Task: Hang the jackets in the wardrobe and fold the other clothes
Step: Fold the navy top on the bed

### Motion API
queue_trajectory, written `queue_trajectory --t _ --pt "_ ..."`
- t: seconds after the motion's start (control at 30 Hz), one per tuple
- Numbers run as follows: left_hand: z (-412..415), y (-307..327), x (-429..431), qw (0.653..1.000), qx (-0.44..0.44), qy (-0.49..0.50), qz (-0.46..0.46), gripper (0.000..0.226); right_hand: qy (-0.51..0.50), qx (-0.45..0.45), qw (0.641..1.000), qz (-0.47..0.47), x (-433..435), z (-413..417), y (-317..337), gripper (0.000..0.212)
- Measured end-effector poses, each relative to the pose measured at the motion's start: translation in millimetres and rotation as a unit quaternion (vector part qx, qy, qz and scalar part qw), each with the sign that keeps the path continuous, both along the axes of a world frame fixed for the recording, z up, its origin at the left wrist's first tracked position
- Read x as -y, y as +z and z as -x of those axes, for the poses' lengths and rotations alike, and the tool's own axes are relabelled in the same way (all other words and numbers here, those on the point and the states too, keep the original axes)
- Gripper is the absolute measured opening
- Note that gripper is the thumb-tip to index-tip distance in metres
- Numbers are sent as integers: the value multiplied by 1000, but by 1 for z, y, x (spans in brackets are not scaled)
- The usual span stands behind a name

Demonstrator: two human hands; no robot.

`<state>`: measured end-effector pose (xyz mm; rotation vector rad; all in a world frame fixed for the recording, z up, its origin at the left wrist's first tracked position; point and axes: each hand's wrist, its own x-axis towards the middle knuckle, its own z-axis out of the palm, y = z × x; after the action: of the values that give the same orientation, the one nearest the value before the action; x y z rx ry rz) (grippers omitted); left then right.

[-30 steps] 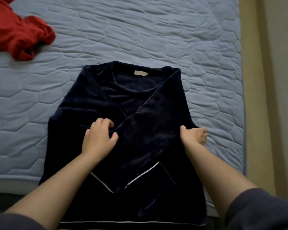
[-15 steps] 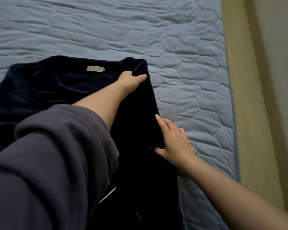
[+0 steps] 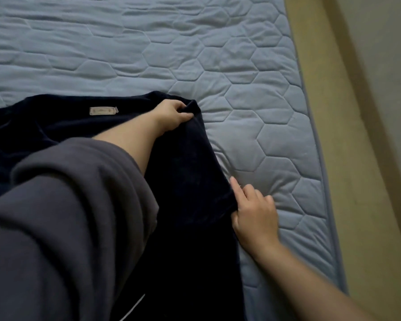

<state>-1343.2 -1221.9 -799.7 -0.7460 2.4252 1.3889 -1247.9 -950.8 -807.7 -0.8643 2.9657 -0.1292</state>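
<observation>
**Change of state.** One second ago both hands rested at mid-body of the navy velour top (image 3: 188, 163), over the crossed sleeves. The left hand (image 3: 171, 114) has since travelled across to the top's far right shoulder corner. The right hand (image 3: 255, 216) has remained at the right side edge. With the sleeves already laid in, this grip probably sets up the lengthwise fold of the right side toward the centre.

**Hands.**
- Left hand: clenched on the shoulder corner, with the fabric bunched between thumb and curled fingers. Its grey sleeve (image 3: 67, 216) covers much of the garment.
- Right hand: pinches the side edge lower down, index finger extended along the edge and the other fingers curled. The thumb is partly hidden by fabric.

**Location of the workpiece.** The top lies flat on the quilted mattress (image 3: 252, 66), neck label (image 3: 103, 110) facing up, near the bed's right border.
</observation>
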Motion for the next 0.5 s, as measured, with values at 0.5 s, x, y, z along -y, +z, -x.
queue_trajectory --t 0.5 --pt "-210 51 -5 921 -71 -51 380 62 133 103 985 30 85 -30 59 66"
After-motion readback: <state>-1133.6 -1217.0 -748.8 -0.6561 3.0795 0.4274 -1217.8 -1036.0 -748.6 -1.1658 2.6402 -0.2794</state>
